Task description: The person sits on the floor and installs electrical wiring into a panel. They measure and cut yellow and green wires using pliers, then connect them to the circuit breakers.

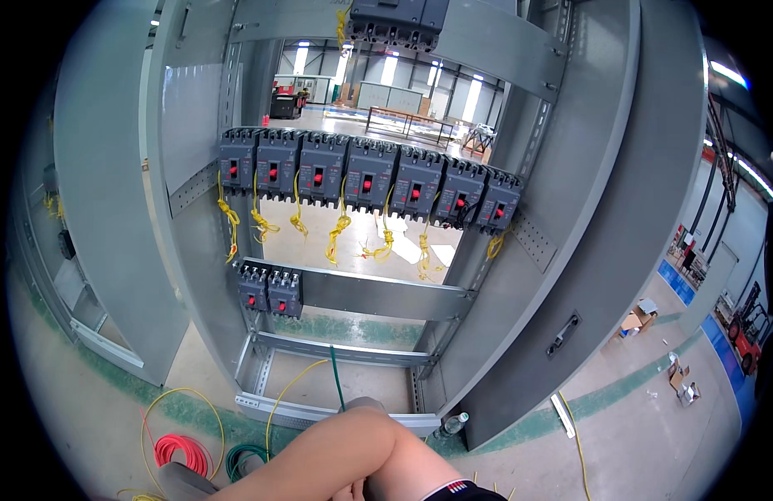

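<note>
My bare right arm (pixel 320 447) is bent across the lower edge, elbow forward over my grey-trousered knees, and its hand lies outside the picture. Curled fingers (pixel 350 492), apparently my left hand's, show beneath the arm; whether they hold anything is hidden. Ahead stands an open grey metal cabinet frame (pixel 194 200). Several dark grey circuit breakers (pixel 366 185) with red toggles form a row across it, with knotted yellow wires (pixel 338 238) hanging below most of them. Two more breakers (pixel 283 294) sit on the lower rail's left end, and another larger breaker (pixel 395 23) is at the top.
Left of my arm lie a red wire coil (pixel 182 453) and a green wire coil (pixel 234 464). A loose yellow wire (pixel 275 402) and a green wire (pixel 335 380) rise nearby. A clear bottle (pixel 452 425) stands beside the cabinet's base. Cardboard boxes (pixel 642 317) and a red forklift (pixel 745 338) are far right.
</note>
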Available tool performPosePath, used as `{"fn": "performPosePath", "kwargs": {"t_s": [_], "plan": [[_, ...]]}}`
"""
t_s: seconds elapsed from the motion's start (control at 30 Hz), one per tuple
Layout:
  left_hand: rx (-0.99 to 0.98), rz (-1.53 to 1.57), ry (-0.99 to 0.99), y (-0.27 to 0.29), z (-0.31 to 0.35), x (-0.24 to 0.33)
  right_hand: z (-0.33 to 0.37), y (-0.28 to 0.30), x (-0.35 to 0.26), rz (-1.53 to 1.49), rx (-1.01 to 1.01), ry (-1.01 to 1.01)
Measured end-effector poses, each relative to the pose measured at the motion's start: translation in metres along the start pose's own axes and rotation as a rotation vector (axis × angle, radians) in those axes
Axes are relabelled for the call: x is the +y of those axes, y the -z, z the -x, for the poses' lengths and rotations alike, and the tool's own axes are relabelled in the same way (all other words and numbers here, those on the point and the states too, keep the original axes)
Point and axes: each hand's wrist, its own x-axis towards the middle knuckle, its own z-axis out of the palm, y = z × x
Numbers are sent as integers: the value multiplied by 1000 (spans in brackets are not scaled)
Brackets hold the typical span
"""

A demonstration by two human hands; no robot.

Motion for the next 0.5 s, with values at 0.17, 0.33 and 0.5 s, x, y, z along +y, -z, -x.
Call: {"fn": "performPosePath", "kwargs": {"t_s": [0.17,0.33,0.5], "plan": [[38,111,-29,4,-9,30,1,4,1,-8,16,46],[18,73,-3,-2,-7,12,-1,10,-2,11,17,80],[-26,72,-19,-5,-8,9,2,14,1,65,43,93]]}}
